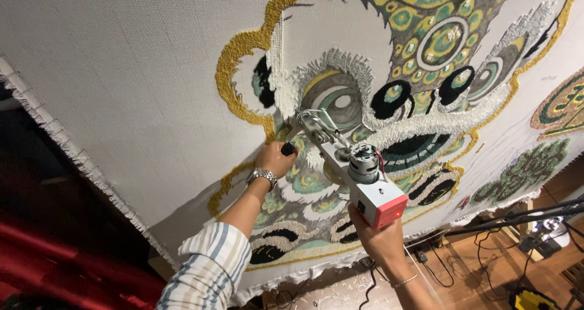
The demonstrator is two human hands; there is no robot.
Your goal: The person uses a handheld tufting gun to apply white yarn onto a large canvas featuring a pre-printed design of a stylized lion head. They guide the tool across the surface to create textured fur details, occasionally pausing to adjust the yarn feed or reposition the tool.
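Left hand [275, 158], wristwatch [262, 176] on the wrist and striped sleeve [210, 267] below, wrapped tight around the black front handle [288, 148] of a tufting gun [350, 167]. Right hand [376, 234] closed on the rear grip beneath the red-and-white body. Gun tip pressed against the stretched cloth [121, 73], near the middle of its lower edge, on a green, gold and white lion face [389, 85]. Cables [505, 219] and yarn scraps on the wooden floor [480, 267] beneath.

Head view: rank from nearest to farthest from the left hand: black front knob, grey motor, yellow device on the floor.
1. Black front knob: gripped in the left hand.
2. Grey motor: to its right, on the tufting gun.
3. Yellow device: far lower right, on the floor.
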